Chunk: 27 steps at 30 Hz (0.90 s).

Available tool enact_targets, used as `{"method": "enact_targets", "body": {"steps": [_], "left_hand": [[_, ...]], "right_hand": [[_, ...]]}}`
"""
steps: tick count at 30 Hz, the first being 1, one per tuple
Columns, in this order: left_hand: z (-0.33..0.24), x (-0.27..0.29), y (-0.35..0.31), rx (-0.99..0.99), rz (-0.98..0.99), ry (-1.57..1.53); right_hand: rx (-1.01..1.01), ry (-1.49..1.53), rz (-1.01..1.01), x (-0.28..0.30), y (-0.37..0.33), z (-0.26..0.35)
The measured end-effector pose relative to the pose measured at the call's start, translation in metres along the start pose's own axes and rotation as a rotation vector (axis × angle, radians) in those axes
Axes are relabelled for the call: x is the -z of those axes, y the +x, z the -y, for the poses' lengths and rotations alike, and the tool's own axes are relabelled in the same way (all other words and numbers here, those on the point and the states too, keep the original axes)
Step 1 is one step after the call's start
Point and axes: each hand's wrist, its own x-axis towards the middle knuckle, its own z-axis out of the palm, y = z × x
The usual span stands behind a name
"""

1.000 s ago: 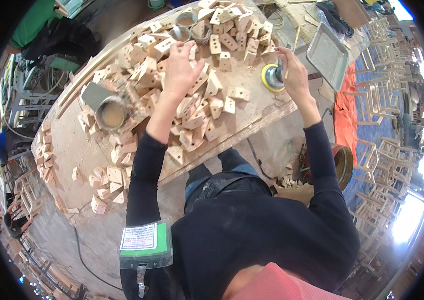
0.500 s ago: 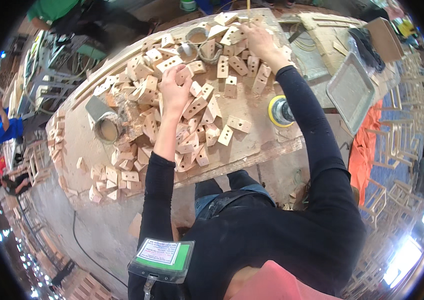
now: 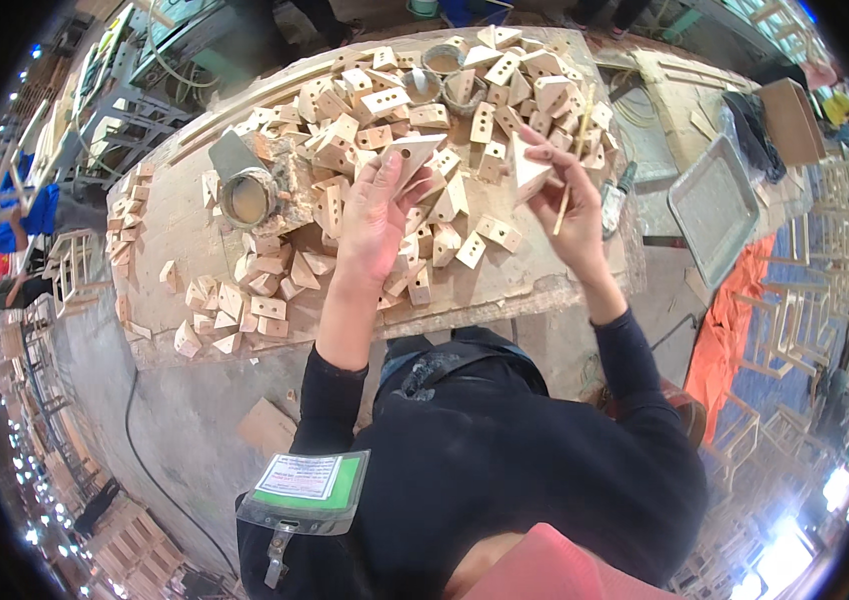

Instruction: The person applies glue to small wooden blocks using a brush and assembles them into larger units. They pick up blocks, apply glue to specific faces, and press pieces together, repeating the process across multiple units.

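Left hand [image 3: 377, 218] and right hand [image 3: 575, 208] each grip a wooden block over the table [image 3: 173, 215].
The left hand curls partly closed around a drilled block [image 3: 413, 154]; the right hand's bent fingers pinch a triangular block [image 3: 527, 174], a thin stick [image 3: 586, 120] held alongside. Beneath both lies a heap of similar blocks [image 3: 385, 102].

Drilled wooden blocks [image 3: 482, 122] heaped on a worktable [image 3: 181, 218] and bare wooden frames [image 3: 797, 342] show a woodworking workshop.

The badge [image 3: 305, 492] bears illegibly small print [image 3: 300, 477].
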Motion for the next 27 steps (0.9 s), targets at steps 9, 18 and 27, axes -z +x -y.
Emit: {"method": "enact_targets", "body": {"steps": [9, 18, 27], "left_hand": [[0.013, -0.016, -0.048, -0.024, 0.041, 0.18], [0.007, -0.009, -0.069, 0.134, 0.095, 0.094], [0.016, -0.004, -0.077, 0.099, 0.043, 0.168]], "right_hand": [[-0.097, 0.301, -0.052, -0.046, -0.051, 0.03], [-0.014, 0.185, -0.081, -0.058, -0.058, 0.019], [-0.208, 0.191, -0.093, -0.068, -0.058, 0.036]]}}
